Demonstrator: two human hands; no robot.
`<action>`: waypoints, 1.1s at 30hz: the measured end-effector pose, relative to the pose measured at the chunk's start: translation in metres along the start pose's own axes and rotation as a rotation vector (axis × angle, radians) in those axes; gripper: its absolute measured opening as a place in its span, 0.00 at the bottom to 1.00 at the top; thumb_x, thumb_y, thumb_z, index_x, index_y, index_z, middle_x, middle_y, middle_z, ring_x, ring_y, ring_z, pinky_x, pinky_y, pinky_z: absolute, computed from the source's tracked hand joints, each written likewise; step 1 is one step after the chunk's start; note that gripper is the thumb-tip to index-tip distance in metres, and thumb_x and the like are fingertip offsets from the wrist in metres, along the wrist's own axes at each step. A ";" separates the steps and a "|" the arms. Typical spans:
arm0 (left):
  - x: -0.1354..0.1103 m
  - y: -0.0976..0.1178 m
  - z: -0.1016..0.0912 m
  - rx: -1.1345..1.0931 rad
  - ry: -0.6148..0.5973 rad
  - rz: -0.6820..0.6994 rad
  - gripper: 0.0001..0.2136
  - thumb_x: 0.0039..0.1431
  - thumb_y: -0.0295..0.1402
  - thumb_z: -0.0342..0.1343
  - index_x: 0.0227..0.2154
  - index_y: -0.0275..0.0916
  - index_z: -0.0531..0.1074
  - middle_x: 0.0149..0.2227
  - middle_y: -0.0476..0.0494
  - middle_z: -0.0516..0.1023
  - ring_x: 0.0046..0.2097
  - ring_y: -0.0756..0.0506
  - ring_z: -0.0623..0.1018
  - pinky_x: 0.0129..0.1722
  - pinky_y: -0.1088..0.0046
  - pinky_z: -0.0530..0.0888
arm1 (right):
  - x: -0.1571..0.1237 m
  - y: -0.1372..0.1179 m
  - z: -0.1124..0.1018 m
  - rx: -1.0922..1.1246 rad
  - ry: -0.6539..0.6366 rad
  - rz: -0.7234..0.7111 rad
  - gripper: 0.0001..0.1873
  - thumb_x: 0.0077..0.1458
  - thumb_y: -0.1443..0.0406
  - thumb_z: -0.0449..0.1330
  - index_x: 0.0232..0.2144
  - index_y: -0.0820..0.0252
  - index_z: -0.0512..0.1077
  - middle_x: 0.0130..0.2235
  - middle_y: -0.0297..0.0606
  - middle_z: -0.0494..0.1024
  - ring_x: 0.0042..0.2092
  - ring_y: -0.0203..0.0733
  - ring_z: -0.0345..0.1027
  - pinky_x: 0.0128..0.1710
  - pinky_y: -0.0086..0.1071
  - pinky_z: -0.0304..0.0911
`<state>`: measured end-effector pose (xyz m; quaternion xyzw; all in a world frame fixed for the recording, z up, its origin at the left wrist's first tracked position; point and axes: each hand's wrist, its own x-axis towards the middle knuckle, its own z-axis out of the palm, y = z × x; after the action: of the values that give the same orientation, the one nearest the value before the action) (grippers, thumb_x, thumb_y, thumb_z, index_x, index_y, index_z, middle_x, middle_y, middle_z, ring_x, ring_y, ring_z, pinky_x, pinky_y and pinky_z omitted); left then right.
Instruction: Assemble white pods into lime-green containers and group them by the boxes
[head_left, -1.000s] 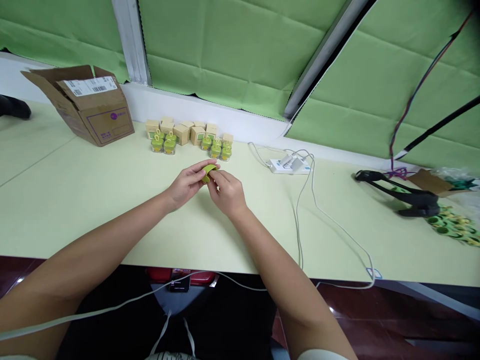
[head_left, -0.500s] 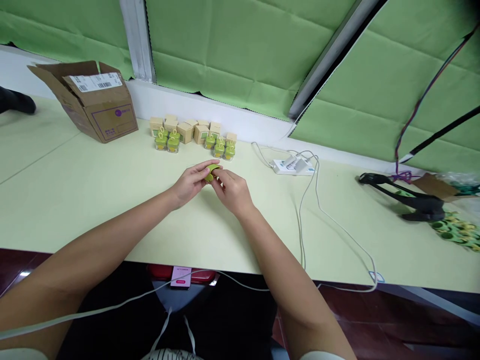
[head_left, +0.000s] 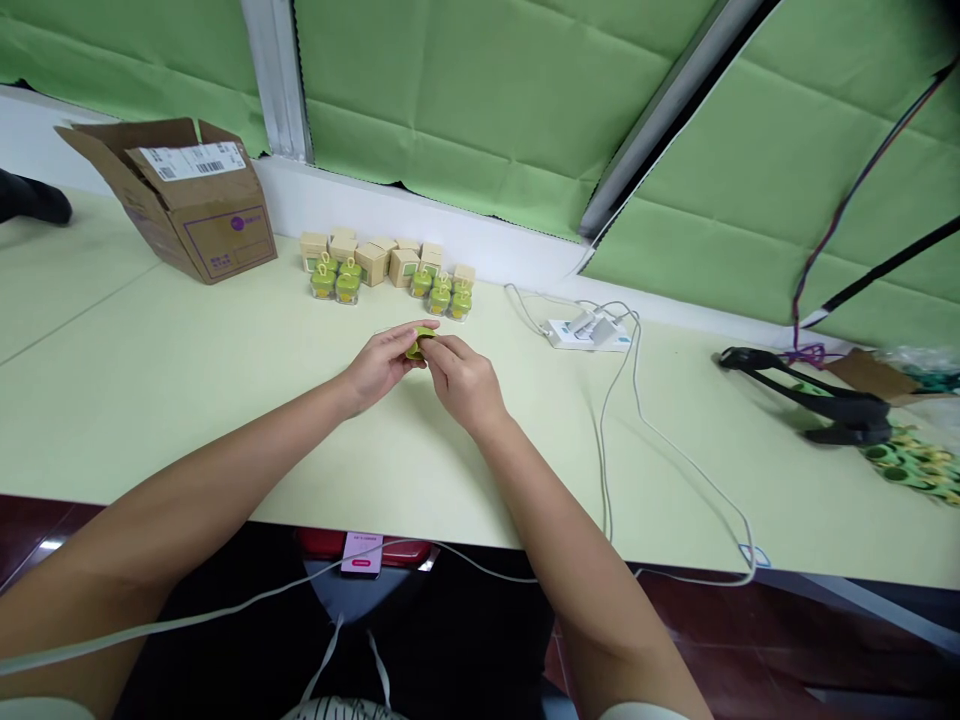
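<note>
Above the middle of the table [head_left: 225,430], my left hand [head_left: 380,368] is closed around a small green cap-like piece [head_left: 414,346]. My right hand [head_left: 466,380] meets it from the other side, with thumb and fingers pinched at the piece's opening. Much of the piece is hidden by the fingers, and whether the right hand holds anything else inside it cannot be seen. Just beyond the hands stand two groups of small clear jars with green lids and loops, one left group [head_left: 346,287] and one right group [head_left: 439,298].
Small kraft boxes [head_left: 370,264] line the wall behind the jars. An open cardboard carton [head_left: 229,235] stands at back left. A power strip [head_left: 589,332] with white cables lies right of centre. Farther right are a black clamp-like object [head_left: 840,405] and a pile of green pieces [head_left: 911,462].
The green piece has turned and shifted slightly left in my left hand, so less of it shows. My right fingers have moved a little over its opening.
</note>
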<state>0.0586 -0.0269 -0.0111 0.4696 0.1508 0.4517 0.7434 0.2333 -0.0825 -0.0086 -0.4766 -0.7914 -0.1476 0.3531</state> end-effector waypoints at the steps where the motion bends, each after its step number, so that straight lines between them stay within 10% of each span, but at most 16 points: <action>1: 0.000 0.000 0.001 0.000 0.002 -0.001 0.19 0.61 0.43 0.72 0.51 0.38 0.85 0.41 0.42 0.82 0.44 0.46 0.77 0.48 0.68 0.73 | 0.000 0.000 0.000 -0.003 0.011 0.003 0.18 0.75 0.69 0.51 0.52 0.56 0.81 0.51 0.44 0.86 0.44 0.39 0.80 0.41 0.29 0.72; 15: -0.003 0.000 0.008 -0.080 0.051 -0.015 0.14 0.65 0.38 0.69 0.50 0.38 0.85 0.40 0.44 0.82 0.45 0.47 0.79 0.50 0.69 0.75 | 0.000 -0.008 0.002 -0.023 0.019 0.086 0.18 0.75 0.63 0.50 0.49 0.54 0.81 0.46 0.40 0.79 0.35 0.35 0.68 0.29 0.28 0.56; 33: -0.003 0.004 0.006 -0.075 0.014 0.003 0.18 0.64 0.42 0.71 0.52 0.39 0.83 0.45 0.42 0.84 0.49 0.44 0.80 0.56 0.66 0.73 | 0.000 -0.007 0.003 -0.012 0.024 0.130 0.17 0.74 0.66 0.50 0.50 0.52 0.79 0.43 0.39 0.77 0.42 0.40 0.71 0.34 0.29 0.65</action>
<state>0.0594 -0.0321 -0.0053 0.4384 0.1381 0.4615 0.7588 0.2263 -0.0842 -0.0094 -0.5274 -0.7535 -0.1350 0.3686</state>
